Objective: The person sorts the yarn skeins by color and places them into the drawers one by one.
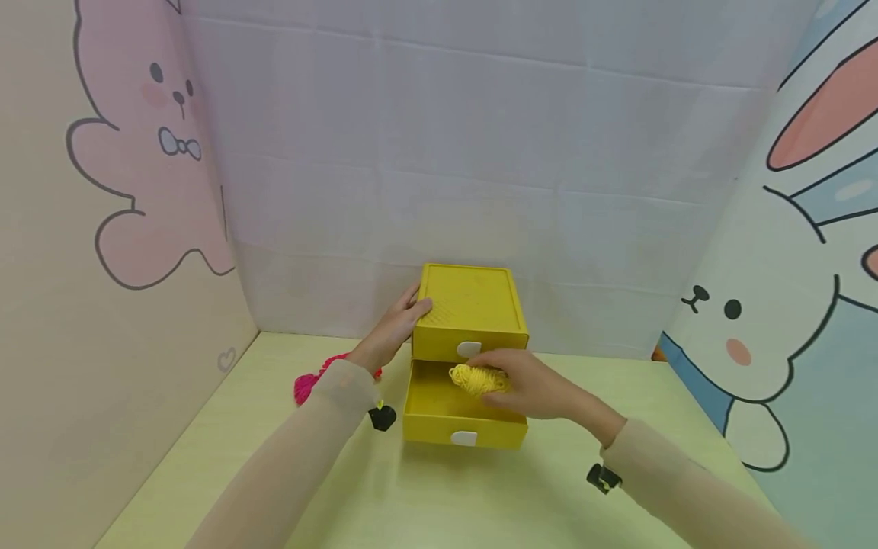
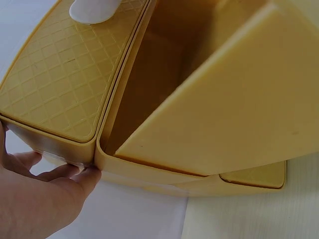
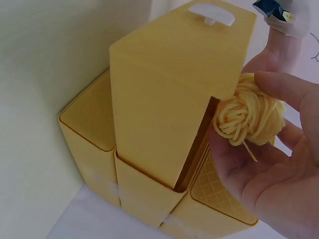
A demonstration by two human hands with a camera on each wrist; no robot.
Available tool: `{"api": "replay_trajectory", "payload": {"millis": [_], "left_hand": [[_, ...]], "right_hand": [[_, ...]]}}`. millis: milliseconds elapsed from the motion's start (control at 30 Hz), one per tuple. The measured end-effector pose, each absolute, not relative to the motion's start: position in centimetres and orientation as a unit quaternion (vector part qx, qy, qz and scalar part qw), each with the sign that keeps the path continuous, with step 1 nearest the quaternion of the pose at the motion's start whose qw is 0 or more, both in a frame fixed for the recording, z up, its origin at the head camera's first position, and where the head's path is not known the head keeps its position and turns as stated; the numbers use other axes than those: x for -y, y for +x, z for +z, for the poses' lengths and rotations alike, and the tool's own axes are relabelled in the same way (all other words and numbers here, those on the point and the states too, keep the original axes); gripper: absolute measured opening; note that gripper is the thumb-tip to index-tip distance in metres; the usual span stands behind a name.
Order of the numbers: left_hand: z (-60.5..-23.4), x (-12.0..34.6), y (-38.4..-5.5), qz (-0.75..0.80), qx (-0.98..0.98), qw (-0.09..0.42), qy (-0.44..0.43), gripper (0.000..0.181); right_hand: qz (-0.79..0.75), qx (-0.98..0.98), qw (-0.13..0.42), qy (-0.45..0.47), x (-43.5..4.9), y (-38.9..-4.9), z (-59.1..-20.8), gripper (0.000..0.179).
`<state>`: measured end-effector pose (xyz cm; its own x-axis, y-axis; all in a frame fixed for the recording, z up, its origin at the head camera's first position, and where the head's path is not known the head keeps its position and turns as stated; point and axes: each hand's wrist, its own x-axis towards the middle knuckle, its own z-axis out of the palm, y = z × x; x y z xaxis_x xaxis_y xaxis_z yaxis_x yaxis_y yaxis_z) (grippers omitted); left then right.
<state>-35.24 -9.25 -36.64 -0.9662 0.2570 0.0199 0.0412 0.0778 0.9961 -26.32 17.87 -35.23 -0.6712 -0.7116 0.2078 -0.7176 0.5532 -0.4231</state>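
Observation:
A yellow drawer cabinet (image 1: 469, 297) stands against the back wall, its middle drawer (image 1: 494, 433) pulled out. My left hand (image 1: 394, 329) rests on the cabinet's left side near the top, thumb over the upper edge. In the left wrist view, the fingers (image 2: 89, 179) touch that side wall. My right hand (image 1: 538, 387) grips a skein of yellow yarn (image 1: 473, 378) over the pulled-out drawer. The right wrist view shows the yarn (image 3: 249, 112) between thumb and fingers, a loose end hanging down. The drawer's inside is only partly visible.
Bright pink-red yarn (image 1: 306, 387) lies on the pale table (image 1: 226, 450) left of the cabinet, partly hidden behind my left forearm. The top drawer with its white handle (image 1: 469, 349) is closed, as is the bottom drawer (image 2: 256, 175). Walls with cartoon animals flank the table.

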Motion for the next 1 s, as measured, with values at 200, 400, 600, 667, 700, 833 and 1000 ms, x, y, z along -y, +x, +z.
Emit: {"api": "replay_trajectory", "payload": {"millis": [200,400,600,667,700,833,1000], "left_hand": [[-36.5,9.2,-35.1,0.67,-0.73,0.08,0.108,0.069],[-36.6,9.3,-35.2,0.671,-0.729,0.08,0.106,0.068],[-36.5,9.3,-35.1,0.672,-0.729,0.08,0.106,0.067],[-36.5,9.3,-35.1,0.672,-0.728,0.08,0.108,0.067],[-36.5,9.3,-35.1,0.672,-0.728,0.08,0.109,0.067],[-36.5,9.4,-35.1,0.671,-0.728,0.079,0.11,0.067],[-36.6,9.4,-35.2,0.671,-0.729,0.08,0.107,0.067]], "right_hand": [[0.244,0.871,-0.009,0.427,-16.3,-26.7,-35.9,0.042],[0.221,0.872,-0.001,0.437,-15.4,-27.2,-36.8,0.042],[0.216,0.874,-0.013,0.435,-14.8,-27.8,-37.7,0.039],[0.211,0.877,-0.018,0.432,-14.5,-28.0,-38.0,0.039],[0.209,0.878,-0.02,0.431,-14.4,-28.1,-38.2,0.039],[0.198,0.881,-0.022,0.429,-13.9,-28.4,-38.7,0.04],[0.193,0.883,-0.03,0.426,-13.3,-28.6,-39.1,0.04]]}}
